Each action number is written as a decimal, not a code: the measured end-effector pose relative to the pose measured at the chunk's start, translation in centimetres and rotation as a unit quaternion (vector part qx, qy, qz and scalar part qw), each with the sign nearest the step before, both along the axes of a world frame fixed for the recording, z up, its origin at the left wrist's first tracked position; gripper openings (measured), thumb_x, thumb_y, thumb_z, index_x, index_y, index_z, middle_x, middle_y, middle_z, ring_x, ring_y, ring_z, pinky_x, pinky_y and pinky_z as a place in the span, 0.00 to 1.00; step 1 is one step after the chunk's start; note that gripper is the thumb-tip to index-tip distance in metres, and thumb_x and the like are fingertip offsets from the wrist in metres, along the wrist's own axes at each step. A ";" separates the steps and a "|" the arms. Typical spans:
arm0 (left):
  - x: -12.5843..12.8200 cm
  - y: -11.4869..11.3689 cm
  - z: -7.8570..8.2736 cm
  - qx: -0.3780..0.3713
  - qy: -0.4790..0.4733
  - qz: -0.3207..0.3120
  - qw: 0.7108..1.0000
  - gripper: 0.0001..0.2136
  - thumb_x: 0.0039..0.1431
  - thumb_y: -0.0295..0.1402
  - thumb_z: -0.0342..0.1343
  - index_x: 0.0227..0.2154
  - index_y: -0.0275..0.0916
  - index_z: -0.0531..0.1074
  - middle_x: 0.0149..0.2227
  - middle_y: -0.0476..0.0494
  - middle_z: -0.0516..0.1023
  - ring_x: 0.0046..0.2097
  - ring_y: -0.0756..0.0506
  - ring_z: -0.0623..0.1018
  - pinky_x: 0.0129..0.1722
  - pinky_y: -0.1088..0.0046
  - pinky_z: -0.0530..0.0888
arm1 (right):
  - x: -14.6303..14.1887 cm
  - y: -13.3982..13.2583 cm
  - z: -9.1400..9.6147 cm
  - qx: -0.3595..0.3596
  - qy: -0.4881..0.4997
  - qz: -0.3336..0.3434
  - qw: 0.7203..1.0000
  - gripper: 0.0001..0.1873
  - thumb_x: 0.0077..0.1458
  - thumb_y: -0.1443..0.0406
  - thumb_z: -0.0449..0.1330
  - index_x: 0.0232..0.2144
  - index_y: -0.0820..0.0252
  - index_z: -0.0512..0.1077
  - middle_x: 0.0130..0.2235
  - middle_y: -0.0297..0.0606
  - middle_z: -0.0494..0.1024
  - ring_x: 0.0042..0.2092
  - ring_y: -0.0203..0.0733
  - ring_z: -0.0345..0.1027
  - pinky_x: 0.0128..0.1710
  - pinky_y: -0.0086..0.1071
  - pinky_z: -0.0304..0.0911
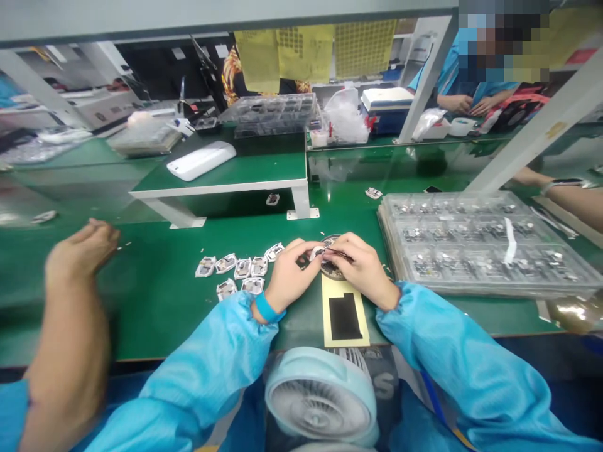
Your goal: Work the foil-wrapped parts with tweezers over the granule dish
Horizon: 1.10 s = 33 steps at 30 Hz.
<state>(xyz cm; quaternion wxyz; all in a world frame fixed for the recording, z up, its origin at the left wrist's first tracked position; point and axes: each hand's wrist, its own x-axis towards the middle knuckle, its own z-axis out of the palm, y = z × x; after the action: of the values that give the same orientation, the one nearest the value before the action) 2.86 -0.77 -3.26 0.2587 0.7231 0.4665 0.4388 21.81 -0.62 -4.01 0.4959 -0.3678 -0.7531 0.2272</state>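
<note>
My left hand [293, 271] is closed on a small white plastic part [318, 252], like the white housings on the bench. My right hand [363, 267] meets it at the part, its fingers pinched around a thin dark tool [342, 255] that looks like tweezers. Under both hands lies a round dark dish [333, 271], mostly hidden by the fingers. Just below it, a yellow sheet with a black cut-out shape [346, 319] lies near the bench edge. Several white housings with small parts inside [242, 269] are spread left of my left hand.
Stacked clear compartment trays [475, 251] hold small parts at right. A green-topped stand [264, 166] bears a white case [201, 160]. A light-blue fan [321, 395] sits below the bench edge. Co-workers' arms reach in at left [78, 301] and right [570, 194].
</note>
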 end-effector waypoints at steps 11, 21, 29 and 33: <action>-0.5 1.1 -0.7 -0.127 -0.145 0.014 0.981 0.12 0.59 0.37 0.63 0.44 0.38 0.81 0.40 0.41 0.83 0.39 0.44 0.79 0.40 0.68 0.75 | 0.9 0.5 -0.1 -0.043 -0.069 -0.093 0.992 0.11 0.69 0.61 0.55 0.47 0.54 0.76 0.44 0.41 0.77 0.46 0.47 0.73 0.50 0.40 0.67; 0.0 0.2 -0.3 -0.070 -0.087 -0.013 0.994 0.10 0.62 0.33 0.61 0.44 0.38 0.81 0.41 0.42 0.82 0.37 0.47 0.78 0.38 0.71 0.74 | 0.1 0.0 0.0 -0.009 0.020 -0.065 0.998 0.04 0.62 0.65 0.64 0.40 0.55 0.78 0.41 0.37 0.81 0.44 0.43 0.76 0.45 0.36 0.70; -8.6 4.8 1.7 0.026 0.132 0.150 0.980 0.16 0.66 0.36 0.56 0.54 0.42 0.76 0.47 0.43 0.81 0.45 0.45 0.79 0.47 0.70 0.74 | 0.7 -0.4 1.1 -0.051 0.076 -0.098 0.991 0.10 0.67 0.61 0.59 0.41 0.57 0.80 0.39 0.39 0.80 0.40 0.41 0.75 0.40 0.35 0.69; -15.0 12.3 2.2 -0.095 0.296 0.248 0.918 0.16 0.66 0.33 0.53 0.53 0.34 0.77 0.46 0.36 0.82 0.46 0.40 0.81 0.48 0.66 0.75 | 0.7 -1.0 1.1 -0.124 0.162 -0.043 0.978 0.15 0.69 0.56 0.57 0.42 0.57 0.80 0.30 0.35 0.78 0.24 0.34 0.69 0.23 0.29 0.65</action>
<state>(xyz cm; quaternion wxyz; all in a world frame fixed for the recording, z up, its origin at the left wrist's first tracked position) -12.12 11.57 -1.02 0.0593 0.6533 0.7255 0.2082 22.50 -1.61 -2.90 0.5712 -0.4164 -0.6126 0.3537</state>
